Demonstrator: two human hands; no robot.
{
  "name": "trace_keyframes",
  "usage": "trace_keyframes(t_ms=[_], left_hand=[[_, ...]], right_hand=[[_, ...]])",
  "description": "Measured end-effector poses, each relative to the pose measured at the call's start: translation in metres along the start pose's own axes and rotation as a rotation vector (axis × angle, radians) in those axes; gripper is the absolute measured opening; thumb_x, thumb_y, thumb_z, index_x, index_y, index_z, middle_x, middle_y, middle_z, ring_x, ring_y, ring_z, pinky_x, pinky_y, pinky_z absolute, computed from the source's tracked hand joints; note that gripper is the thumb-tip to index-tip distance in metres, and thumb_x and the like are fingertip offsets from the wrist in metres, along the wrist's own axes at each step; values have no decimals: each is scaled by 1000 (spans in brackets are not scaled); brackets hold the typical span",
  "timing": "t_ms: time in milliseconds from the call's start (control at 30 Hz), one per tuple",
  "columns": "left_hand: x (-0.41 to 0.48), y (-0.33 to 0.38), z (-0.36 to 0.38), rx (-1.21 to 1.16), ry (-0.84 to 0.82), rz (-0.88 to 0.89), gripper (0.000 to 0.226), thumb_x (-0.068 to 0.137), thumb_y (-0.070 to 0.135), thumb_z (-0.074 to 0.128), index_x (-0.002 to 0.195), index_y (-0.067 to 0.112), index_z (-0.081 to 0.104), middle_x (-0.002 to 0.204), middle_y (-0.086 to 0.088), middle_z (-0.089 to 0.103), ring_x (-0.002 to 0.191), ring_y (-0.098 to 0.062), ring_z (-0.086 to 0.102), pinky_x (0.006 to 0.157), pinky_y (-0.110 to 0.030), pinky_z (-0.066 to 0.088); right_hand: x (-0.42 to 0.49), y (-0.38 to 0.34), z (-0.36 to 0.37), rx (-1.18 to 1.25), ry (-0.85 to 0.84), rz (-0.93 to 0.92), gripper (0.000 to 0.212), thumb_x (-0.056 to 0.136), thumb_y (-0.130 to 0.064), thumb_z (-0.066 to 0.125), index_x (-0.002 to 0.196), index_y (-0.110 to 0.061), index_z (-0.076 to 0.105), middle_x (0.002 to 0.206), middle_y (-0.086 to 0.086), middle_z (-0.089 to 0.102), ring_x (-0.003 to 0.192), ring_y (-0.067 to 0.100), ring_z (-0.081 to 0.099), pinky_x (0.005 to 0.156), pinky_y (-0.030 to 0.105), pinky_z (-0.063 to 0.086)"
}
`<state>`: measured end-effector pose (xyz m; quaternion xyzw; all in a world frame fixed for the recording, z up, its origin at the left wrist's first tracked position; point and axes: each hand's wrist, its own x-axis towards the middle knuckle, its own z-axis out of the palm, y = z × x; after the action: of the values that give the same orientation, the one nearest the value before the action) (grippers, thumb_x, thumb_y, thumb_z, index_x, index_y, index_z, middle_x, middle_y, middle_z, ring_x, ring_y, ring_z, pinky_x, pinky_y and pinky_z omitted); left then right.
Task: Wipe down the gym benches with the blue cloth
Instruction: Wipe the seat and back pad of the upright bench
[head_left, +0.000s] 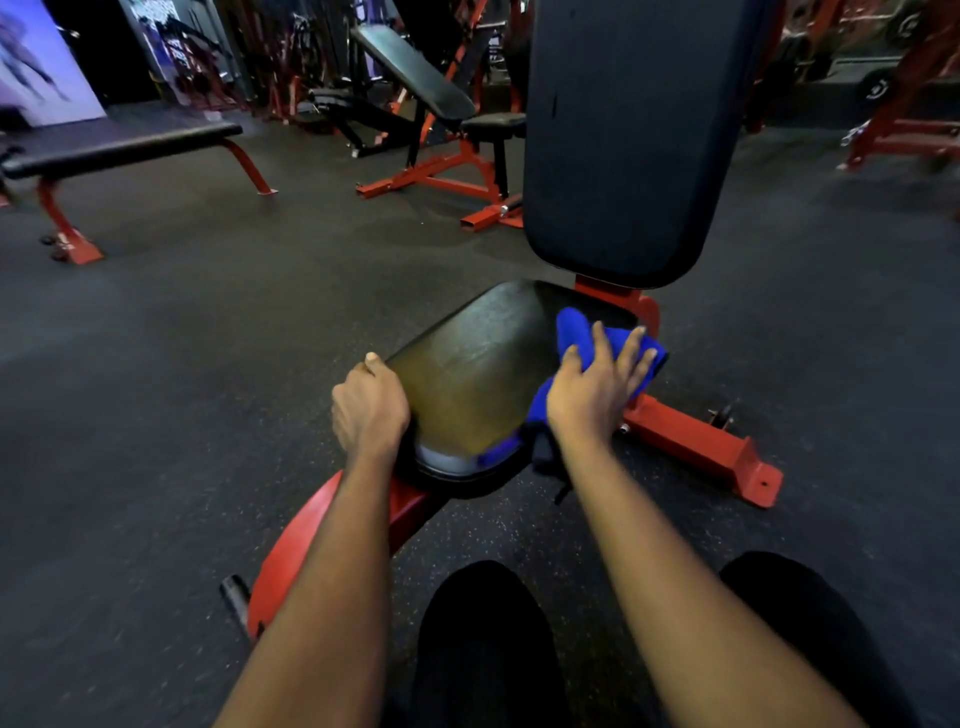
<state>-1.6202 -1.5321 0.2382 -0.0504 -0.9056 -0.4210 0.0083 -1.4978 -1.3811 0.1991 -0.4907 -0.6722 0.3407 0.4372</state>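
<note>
Right hand (597, 387), fingers spread flat, presses blue cloth (574, 332) on black seat pad (467, 374); left hand (370, 408) grips pad's left edge. Dark rubber floor (208, 322); flat bench (119, 148) well apart, far left.

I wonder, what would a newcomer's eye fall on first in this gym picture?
The bright blue cloth stands out first, pressed under the spread right hand on the right side of the black seat pad. The left hand grips the pad's left edge, and the tall black backrest rises just behind.
</note>
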Motion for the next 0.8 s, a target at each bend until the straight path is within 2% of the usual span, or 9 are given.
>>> trace_keyframes(t_ms=[133, 267, 433, 567, 700, 800], left_hand=[[-4, 2, -2, -5, 0, 1, 55, 104, 39, 26, 126, 0, 59, 128, -29, 56, 118, -45, 52, 98, -45, 40], [-6, 2, -4, -7, 4, 2, 55, 103, 39, 27, 126, 1, 59, 128, -29, 56, 117, -45, 53, 98, -45, 40], [-6, 4, -4, -12, 2, -2, 54, 104, 38, 27, 127, 1, 59, 128, -29, 56, 118, -44, 53, 98, -45, 40], [-5, 4, -3, -8, -7, -3, 54, 104, 37, 27, 127, 0, 58, 129, -29, 55, 118, -45, 52, 98, -45, 40], [-6, 3, -5, -31, -5, -9, 54, 103, 38, 28, 127, 0, 59, 128, -29, 56, 117, -45, 53, 98, -45, 40], [-7, 4, -7, -38, -10, -6, 53, 103, 37, 28, 128, 1, 58, 129, -30, 55, 118, -45, 52, 98, -45, 40]], right_hand=[[39, 3, -9, 33, -1, 79, 51, 99, -26, 51, 148, -20, 43, 164, 12, 9, 151, 33, 2, 120, 34, 1], [-5, -2, -2, 158, 67, 87, 50, 98, -21, 54, 147, -16, 44, 162, 19, 10, 150, 38, 6, 120, 37, 3], [-67, -7, 11, 239, 71, 12, 53, 98, -21, 55, 148, -14, 42, 163, 19, 7, 150, 36, 7, 118, 26, -1], [-13, 0, 2, 169, 37, 77, 52, 100, -21, 52, 150, -16, 38, 163, 17, 2, 150, 36, 4, 119, 34, 1], [41, 2, -11, 87, 5, 129, 51, 102, -24, 47, 152, -19, 36, 164, 16, 4, 151, 32, 7, 118, 32, 4], [49, -1, -17, 49, -32, 165, 54, 103, -28, 45, 154, -20, 31, 164, 16, 4, 150, 33, 9, 119, 34, 6]])
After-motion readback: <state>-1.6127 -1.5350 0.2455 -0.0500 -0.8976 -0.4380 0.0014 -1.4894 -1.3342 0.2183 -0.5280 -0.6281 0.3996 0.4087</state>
